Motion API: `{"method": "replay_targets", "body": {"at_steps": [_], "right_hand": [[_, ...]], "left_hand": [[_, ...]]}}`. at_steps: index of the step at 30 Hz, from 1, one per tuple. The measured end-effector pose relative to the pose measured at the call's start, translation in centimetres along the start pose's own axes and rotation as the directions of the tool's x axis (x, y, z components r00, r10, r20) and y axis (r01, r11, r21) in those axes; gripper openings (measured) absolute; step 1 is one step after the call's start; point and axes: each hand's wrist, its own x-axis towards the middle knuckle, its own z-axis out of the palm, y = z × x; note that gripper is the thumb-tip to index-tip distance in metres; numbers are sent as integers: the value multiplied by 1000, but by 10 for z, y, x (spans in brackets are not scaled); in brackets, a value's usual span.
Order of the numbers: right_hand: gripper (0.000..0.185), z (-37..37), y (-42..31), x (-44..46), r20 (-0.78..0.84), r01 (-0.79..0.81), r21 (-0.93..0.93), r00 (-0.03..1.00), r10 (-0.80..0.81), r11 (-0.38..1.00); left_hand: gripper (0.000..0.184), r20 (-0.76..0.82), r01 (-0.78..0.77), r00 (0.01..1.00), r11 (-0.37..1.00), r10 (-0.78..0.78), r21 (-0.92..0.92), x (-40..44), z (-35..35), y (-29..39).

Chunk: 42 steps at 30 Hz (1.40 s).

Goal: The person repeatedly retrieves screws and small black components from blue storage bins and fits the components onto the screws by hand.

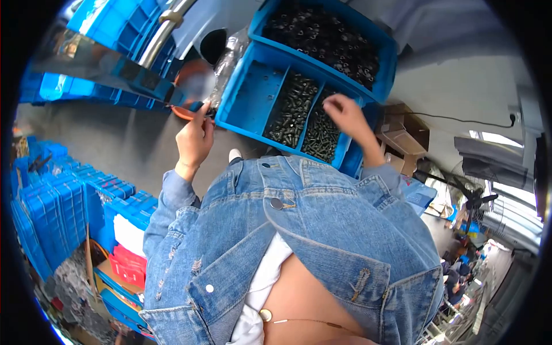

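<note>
So the right hand is up over the right-hand section of a blue plastic divided bin, fingers curled in toward the thumb. Can't tell if there's anything pinched in there. Under and beside it are the small, thin metal screws filling that section, and next section over is a pile of chunkier greenish-grey metal bolts.

Left hand is off the bin's left side, fingers pointing up right by a round orange bowl. That bit's kinda blurry, so honestly I can't say whether it's gripping something or loose.

Just beyond the bowl there's a crumpled clear plastic bag along the bin's edge. Behind the divided bin sits another blue one full of dark ring-like pieces. Further out: open brown cardboard box to the right, stacked blue plastic crates to the left.
</note>
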Motion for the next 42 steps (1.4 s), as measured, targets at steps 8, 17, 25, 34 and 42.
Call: {"method": "replay_targets", "body": {"at_steps": [8,17,25,34,42], "right_hand": [[41,67,10,-62,52,188,-475,981,-186,860],[18,42,25,-43,190,221,-248,966,-176,943],[11,40,34,-36,165,259,-236,960,-224,937],[17,8,26,-42,113,-39,446,994,-13,894],[31,29,31,-49,-137,345,-332,903,-406,878]], "left_hand": [[17,451,-369,855,912,258,177,88,79,56],[13,599,-391,784,879,163,273,124,149,26],[14,445,-251,890,922,100,295,145,140,28],[14,479,-362,870,811,118,459,149,159,25],[8,539,555,818,525,-202,-645,126,84,76]]}}
